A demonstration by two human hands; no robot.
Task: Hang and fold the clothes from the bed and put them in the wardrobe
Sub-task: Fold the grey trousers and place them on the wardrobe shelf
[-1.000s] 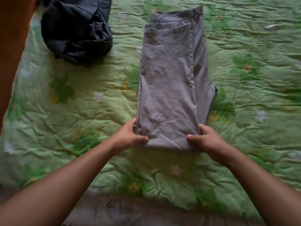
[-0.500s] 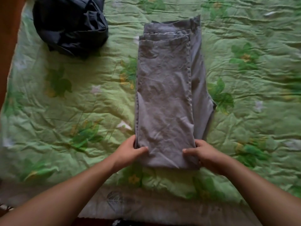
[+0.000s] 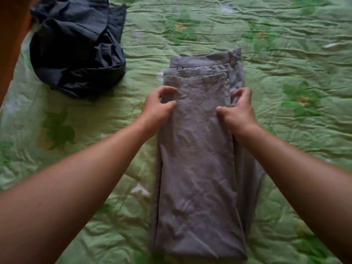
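Grey trousers [image 3: 196, 168] lie folded lengthwise on the green flowered bed cover [image 3: 297, 141], waistband at the far end. My left hand [image 3: 156, 109] pinches the trousers' left edge a little below the waistband, thumb on top. My right hand [image 3: 238, 111] holds the right edge at the same height, thumb pressed on the cloth and fingers curled over the side. Both forearms reach in from the bottom corners.
A crumpled heap of dark navy clothes [image 3: 76, 54] sits at the far left of the bed. A brown wooden surface [image 3: 11, 35] borders the bed on the left. The wardrobe is out of view.
Both hands left the near fold of the trousers and slid up along the edges to just below the waistband. The camera has leaned closer over the bed.
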